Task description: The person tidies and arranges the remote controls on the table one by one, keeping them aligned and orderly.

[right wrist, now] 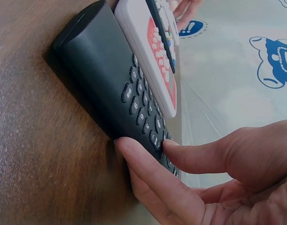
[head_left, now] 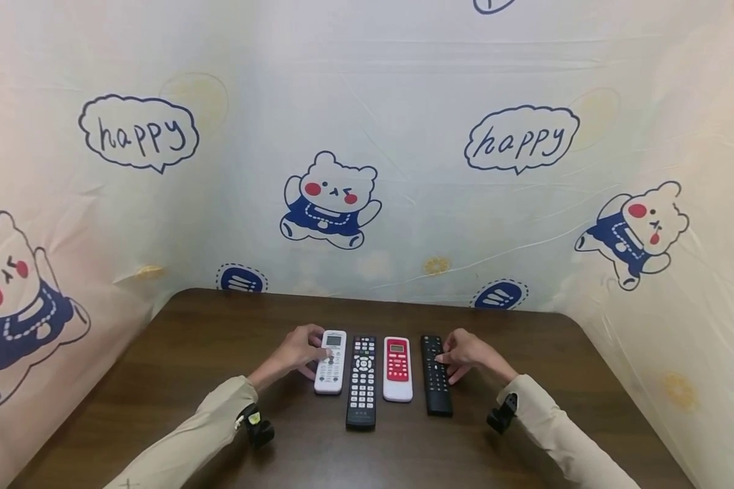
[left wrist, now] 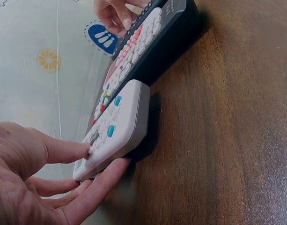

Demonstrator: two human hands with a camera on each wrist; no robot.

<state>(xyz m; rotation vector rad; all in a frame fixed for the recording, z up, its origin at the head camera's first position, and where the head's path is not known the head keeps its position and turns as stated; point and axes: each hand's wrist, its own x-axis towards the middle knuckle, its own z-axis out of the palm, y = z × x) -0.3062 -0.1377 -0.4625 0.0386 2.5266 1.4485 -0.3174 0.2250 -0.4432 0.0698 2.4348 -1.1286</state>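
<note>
Four remotes would be several, so: several remote controls lie side by side on the brown table [head_left: 306,448]. My left hand [head_left: 302,350] grips the white remote [head_left: 330,363] at the far left of the row, thumb on its buttons and fingers along its outer side [left wrist: 110,136]. At the right end, my right hand [head_left: 466,353] holds the all-black remote [head_left: 435,377], thumb on top and fingers against its right edge. Between them lie a black remote with white buttons [head_left: 361,384] and a white remote with a red face [head_left: 397,370], neither touched by a hand.
A pale cloth [head_left: 428,81] printed with bears and "happy" bubbles hangs behind and beside the table. Each wrist wears a small black camera, one at the left cuff [head_left: 258,428] and one at the right cuff [head_left: 503,414].
</note>
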